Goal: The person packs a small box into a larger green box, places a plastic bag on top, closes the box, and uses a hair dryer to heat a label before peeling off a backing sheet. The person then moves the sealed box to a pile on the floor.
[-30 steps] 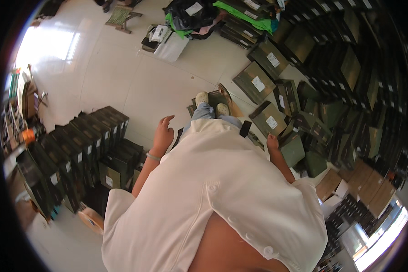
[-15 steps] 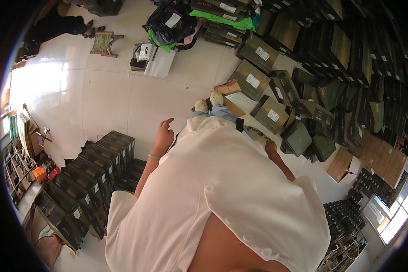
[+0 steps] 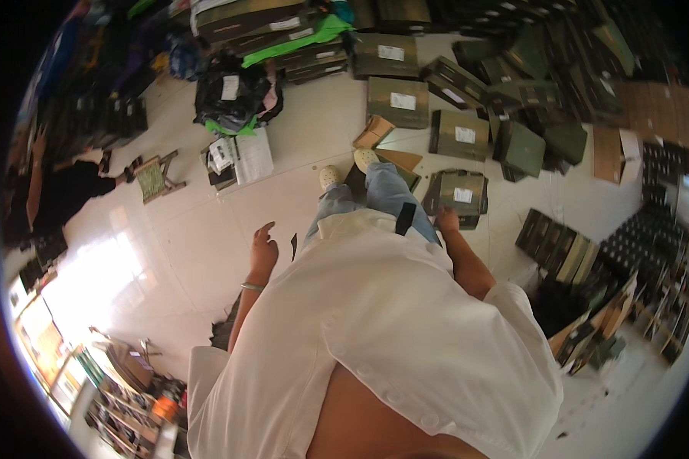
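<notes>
Seen from above: glossy cream tile floor [image 3: 207, 252], pale and reflective, crowded with flat rectangular olive-green cardboard boxes.

Right hand [image 3: 448, 222] down at the near edge of one olive box [image 3: 458, 193], touching it; fingers hidden behind the box rim, so grip impossible to tell. That box lying on the floor just right of the feet, a small white rectangular label [image 3: 462, 195] on its lid.

Left hand [image 3: 264, 249] hanging free over bare tile, fingers loosely spread, holding nothing; thin metal bangle [image 3: 252, 287] at the wrist.

Soft white shirt, blue jeans, pale clogs [image 3: 329, 177].

Compared with half a second earlier: right hand now lowered onto the box instead of hanging by the hip; view swung, so the boxes sit higher and closer.

More olive boxes, each with a white label, toward the floor's far edge, one [image 3: 396, 101] lying flat. Black crumpled plastic bag [image 3: 233, 96] with a white tag toward the far left, bright green sheet [image 3: 298, 42] behind it. Brown cardboard flaps [image 3: 373, 131], possibly torn, near the feet. Dark boxes standing in a row [image 3: 563, 252] toward the right edge.
</notes>
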Action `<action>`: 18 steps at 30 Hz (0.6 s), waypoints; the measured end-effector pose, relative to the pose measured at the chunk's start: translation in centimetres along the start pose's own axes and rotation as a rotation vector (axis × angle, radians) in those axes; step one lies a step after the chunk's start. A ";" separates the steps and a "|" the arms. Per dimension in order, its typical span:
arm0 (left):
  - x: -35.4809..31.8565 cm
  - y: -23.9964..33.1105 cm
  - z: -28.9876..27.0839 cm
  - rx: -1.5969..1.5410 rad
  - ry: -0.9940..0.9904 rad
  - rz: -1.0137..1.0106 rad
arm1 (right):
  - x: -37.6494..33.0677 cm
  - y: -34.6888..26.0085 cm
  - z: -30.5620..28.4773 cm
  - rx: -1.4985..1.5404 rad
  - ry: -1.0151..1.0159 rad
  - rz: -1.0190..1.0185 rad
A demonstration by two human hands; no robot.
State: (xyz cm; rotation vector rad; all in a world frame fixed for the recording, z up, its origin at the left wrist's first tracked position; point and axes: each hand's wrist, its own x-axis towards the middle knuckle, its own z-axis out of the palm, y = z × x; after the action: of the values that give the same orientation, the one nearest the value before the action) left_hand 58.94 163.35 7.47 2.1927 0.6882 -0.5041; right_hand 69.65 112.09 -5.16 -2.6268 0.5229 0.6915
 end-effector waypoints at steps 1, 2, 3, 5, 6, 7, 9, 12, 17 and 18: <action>1.1 -0.1 -0.8 0.067 -0.034 0.038 | -2.3 1.6 1.1 0.017 -0.053 0.123; 1.7 0.3 -1.4 0.124 -0.018 0.051 | -4.6 3.4 1.6 0.047 -0.089 0.201; 2.6 -0.2 -1.7 0.089 -0.007 0.095 | -6.5 4.7 1.8 0.084 -0.117 0.274; 3.8 -0.3 -1.8 0.176 -0.030 0.053 | -10.3 7.4 1.6 0.135 -0.078 0.379; 4.2 -0.6 -1.4 0.179 -0.039 0.078 | -12.1 8.8 1.8 0.163 -0.060 0.430; 4.5 -1.2 -0.6 0.179 -0.048 0.102 | -13.4 10.4 2.1 0.150 -0.077 0.492; 4.2 -1.2 0.9 0.183 -0.101 0.132 | -14.6 13.5 3.3 0.114 -0.115 0.596; 3.1 -1.2 2.5 0.221 -0.221 0.187 | -15.2 15.6 5.6 0.146 -0.129 0.647; 1.7 -2.5 2.8 0.308 -0.246 0.155 | -12.8 14.3 6.6 0.391 -0.008 0.497; 2.0 -2.7 2.4 0.330 -0.306 0.178 | -12.7 13.4 6.3 0.500 0.065 0.482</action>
State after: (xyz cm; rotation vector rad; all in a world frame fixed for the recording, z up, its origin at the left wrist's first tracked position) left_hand 58.48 163.65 3.32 2.3786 0.2550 -0.8866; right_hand 51.06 106.50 -7.02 -2.0696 1.1999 0.5196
